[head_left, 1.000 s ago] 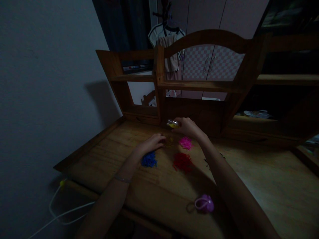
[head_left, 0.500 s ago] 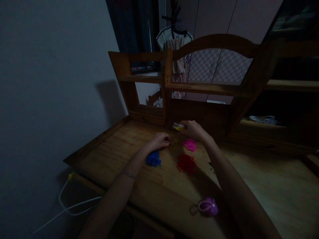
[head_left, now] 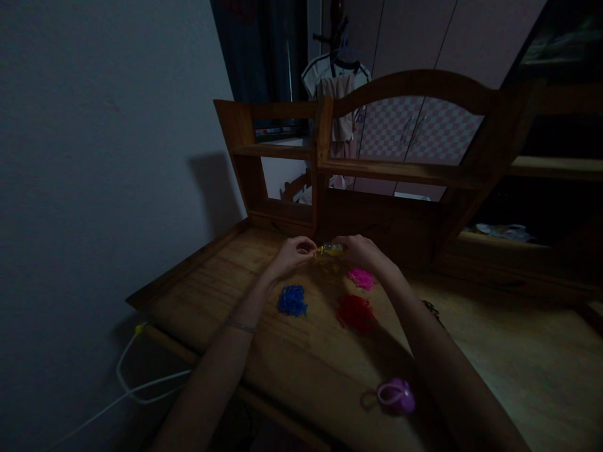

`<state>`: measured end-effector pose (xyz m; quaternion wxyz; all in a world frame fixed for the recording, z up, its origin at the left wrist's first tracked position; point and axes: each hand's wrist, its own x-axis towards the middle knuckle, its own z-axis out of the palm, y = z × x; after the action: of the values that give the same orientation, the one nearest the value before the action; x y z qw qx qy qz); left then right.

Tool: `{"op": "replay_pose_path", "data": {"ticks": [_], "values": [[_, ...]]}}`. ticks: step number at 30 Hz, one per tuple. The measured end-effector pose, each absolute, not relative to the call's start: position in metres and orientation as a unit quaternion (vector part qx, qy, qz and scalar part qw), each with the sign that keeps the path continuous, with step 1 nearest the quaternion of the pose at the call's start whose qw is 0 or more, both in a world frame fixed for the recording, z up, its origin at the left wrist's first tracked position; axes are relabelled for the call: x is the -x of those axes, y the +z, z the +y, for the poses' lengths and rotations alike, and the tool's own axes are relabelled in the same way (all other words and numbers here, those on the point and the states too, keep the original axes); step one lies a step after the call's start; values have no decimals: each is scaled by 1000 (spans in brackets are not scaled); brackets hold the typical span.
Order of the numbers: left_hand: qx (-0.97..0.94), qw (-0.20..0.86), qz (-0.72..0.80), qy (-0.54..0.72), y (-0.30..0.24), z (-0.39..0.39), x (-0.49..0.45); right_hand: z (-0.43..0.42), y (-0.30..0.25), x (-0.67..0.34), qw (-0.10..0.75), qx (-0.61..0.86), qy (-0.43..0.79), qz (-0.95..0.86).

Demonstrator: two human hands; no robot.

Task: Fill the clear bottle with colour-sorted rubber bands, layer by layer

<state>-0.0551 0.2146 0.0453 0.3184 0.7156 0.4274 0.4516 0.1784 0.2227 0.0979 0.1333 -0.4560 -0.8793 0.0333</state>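
Note:
My right hand (head_left: pixel 362 250) holds a small clear bottle (head_left: pixel 333 248) on its side, its mouth pointing left, with yellow pieces inside. At that mouth, the fingertips of my left hand (head_left: pixel 294 254) are pinched on small yellow strand-like pieces (head_left: pixel 319 250). A few more yellow pieces (head_left: pixel 331 269) lie on the table just below the bottle. Nearer to me are a blue pile (head_left: pixel 293 301) of similar thin pieces and a red pile (head_left: pixel 357 313). A pink pile (head_left: pixel 362 279) lies beneath my right wrist.
The wooden desk (head_left: pixel 277 351) backs onto a shelf unit (head_left: pixel 396 168). A purple object with a loop (head_left: pixel 398 396) lies near the front edge. Beside my right forearm is a small dark item (head_left: pixel 431 307). A white cable (head_left: pixel 155 383) hangs at left.
My left hand has risen from the table near the yellow pieces to the bottle's mouth. My right hand has lowered the bottle slightly. The view has shifted a little.

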Motion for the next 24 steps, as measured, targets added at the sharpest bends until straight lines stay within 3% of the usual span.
{"op": "replay_pose_path", "data": {"ticks": [12, 19, 24], "values": [[-728, 270, 432, 459, 52, 211, 51, 215, 91, -166, 121, 453, 19, -883], [-708, 308, 429, 469, 54, 209, 49, 219, 90, -168, 132, 467, 48, -873], [-698, 246, 434, 514, 57, 204, 44, 222, 86, -167, 145, 453, 84, -876]]}}
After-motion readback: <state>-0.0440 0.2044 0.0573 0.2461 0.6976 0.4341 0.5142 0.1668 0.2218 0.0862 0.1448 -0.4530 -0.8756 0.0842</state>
